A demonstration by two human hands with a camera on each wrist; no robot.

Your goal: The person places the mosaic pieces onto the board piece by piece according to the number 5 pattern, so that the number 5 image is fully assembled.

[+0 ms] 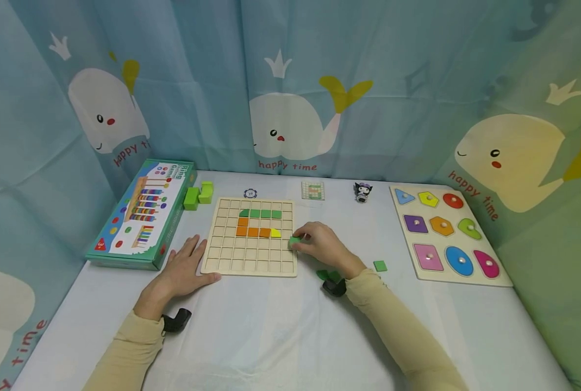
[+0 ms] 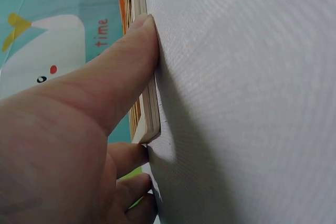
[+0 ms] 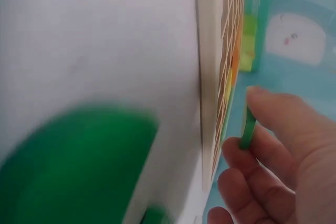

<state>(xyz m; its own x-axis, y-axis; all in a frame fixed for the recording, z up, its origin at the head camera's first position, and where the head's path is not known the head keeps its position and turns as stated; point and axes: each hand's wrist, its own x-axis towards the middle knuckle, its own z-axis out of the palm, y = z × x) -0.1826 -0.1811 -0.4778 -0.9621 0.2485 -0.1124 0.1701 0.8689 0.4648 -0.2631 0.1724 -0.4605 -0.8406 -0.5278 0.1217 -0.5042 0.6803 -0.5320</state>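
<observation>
A square wooden grid board (image 1: 224,260) lies on the white table. A row of green tiles (image 1: 266,214) sits in its upper part, with orange tiles (image 1: 252,232) and a yellow tile (image 1: 275,233) below. My left hand (image 1: 180,274) rests spread at the board's near left corner, thumb along the near edge and fingers beside the left side. Over the board's right edge, my right hand (image 1: 324,245) pinches a small green tile (image 3: 248,131) between thumb and fingers. Loose green tiles (image 1: 323,275) lie by the right wrist, and a green square tile (image 1: 380,266) is farther right.
A boxed ring game (image 1: 145,212) and light green blocks (image 1: 191,199) stand on the left. Behind the board are a round token (image 1: 250,193), a pattern card (image 1: 313,190) and a small figurine (image 1: 362,192). A knobbed shape puzzle (image 1: 442,255) lies at the right.
</observation>
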